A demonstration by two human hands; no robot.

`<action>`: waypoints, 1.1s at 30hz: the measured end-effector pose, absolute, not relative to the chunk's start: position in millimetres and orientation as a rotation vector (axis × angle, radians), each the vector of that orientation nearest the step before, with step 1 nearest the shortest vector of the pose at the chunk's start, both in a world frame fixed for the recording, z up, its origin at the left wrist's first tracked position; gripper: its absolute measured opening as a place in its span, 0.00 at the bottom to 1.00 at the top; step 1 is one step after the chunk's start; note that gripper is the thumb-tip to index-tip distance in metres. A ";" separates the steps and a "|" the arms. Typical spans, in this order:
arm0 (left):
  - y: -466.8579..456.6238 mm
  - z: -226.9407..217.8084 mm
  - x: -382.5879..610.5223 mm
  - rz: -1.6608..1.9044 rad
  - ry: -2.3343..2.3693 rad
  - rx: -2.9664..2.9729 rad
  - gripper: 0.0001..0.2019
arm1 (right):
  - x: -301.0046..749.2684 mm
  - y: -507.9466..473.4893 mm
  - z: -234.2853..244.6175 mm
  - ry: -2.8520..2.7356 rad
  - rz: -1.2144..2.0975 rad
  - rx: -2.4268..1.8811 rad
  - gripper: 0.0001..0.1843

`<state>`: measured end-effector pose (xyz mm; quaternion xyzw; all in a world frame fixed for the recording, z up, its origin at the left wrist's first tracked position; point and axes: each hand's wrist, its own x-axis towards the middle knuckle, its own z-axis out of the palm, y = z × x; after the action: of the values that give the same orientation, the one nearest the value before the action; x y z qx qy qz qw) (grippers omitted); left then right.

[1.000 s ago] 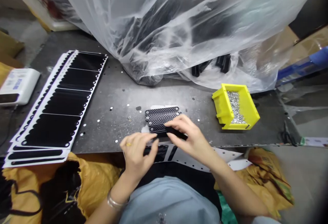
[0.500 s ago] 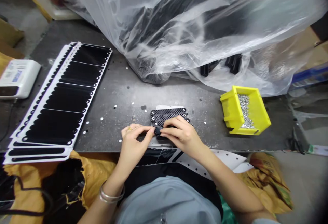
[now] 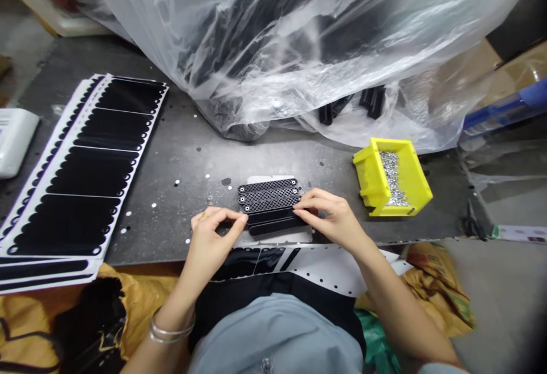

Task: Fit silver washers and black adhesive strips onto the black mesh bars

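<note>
A row of narrow black strips with rounded ends lies on a white pad (image 3: 304, 237) in front of me. The farther lattice strips (image 3: 268, 196) have a crisscross surface and a light ring at the ends. Nearer to me are two strips with a plain surface. My left hand (image 3: 217, 231) has thumb and forefinger pinched at the left end of the farther smooth black strip (image 3: 270, 216). At its right end, the fingertips of my right hand (image 3: 331, 217) are closed on it. The nearest plain strip (image 3: 273, 227) lies just below, touched by neither hand.
Sheets of black oblong stickers (image 3: 89, 174) are stacked on the left of the dark table (image 3: 200, 157). A yellow bin (image 3: 412, 183) of small silvery metal parts (image 3: 392, 177) stands right. Clear plastic sheeting (image 3: 273, 77) covers the back. Scissors (image 3: 472, 220) lie near the right edge.
My right hand has slid right along the smooth black strip to its right end, uncovering the row. My left hand stays pinched at the left end. The whole view has shifted somewhat.
</note>
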<state>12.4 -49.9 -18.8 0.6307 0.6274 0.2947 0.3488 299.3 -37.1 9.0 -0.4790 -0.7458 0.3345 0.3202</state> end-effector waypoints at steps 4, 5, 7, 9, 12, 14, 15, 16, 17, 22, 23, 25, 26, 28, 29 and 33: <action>-47.5 -17.8 12.2 0.737 1.625 1.670 0.09 | 298.6 -34.1 -1.2 -1.960 0.846 -1.212 0.08; -46.6 -17.9 12.4 0.732 1.626 1.682 0.09 | 298.0 -33.2 -2.7 -1.970 0.849 -1.202 0.07; -45.3 -17.6 12.7 0.723 1.624 1.702 0.10 | 297.7 -32.8 -3.8 -2.001 0.842 -1.193 0.07; -47.3 -14.9 12.2 0.744 1.630 1.726 0.11 | 297.7 -37.3 -2.2 -2.001 0.748 -1.234 0.07; -62.1 -4.8 11.4 0.846 1.677 1.801 0.12 | 294.5 -60.0 3.4 -1.931 0.514 -1.319 0.10; -78.5 3.5 14.1 0.845 1.636 1.993 0.11 | 288.0 -83.6 4.4 -1.960 0.538 -1.284 0.10; -87.0 6.8 17.3 0.799 1.583 2.124 0.11 | 283.5 -95.7 2.7 -2.001 0.591 -1.250 0.10; -94.6 9.0 21.7 0.737 1.515 2.254 0.10 | 278.4 -106.7 -0.6 -2.046 0.635 -1.220 0.11; -100.7 10.0 27.0 0.679 1.453 2.355 0.09 | 273.1 -115.8 -5.4 -2.082 0.641 -1.199 0.12; -104.0 6.4 49.0 0.610 1.300 2.273 0.12 | 255.6 -129.0 -28.4 -2.060 0.446 -1.109 0.19; -101.6 5.7 50.0 0.615 1.277 2.204 0.13 | 255.3 -128.2 -28.0 -2.036 0.454 -1.085 0.20; -98.3 3.9 49.2 0.647 1.250 2.094 0.13 | 258.4 -127.6 -20.6 -1.994 0.518 -1.042 0.20; -97.8 2.1 47.9 0.677 1.257 2.067 0.12 | 261.7 -128.3 -14.3 -1.973 0.585 -1.014 0.17; -99.6 -4.0 45.0 0.755 1.308 2.073 0.11 | 271.3 -130.3 0.2 -1.906 0.831 -0.975 0.09; -101.5 -7.9 43.9 0.795 1.338 2.094 0.10 | 276.8 -130.5 7.1 -1.829 0.995 -0.965 0.07; -108.9 -19.6 42.5 0.876 1.360 2.180 0.06 | 290.3 -112.3 22.9 -1.424 1.367 -0.971 0.16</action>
<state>42.5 -108.9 -19.6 0.7848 0.4898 0.3152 0.2119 290.3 -112.3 22.9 -0.3932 -0.5770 0.5537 0.4537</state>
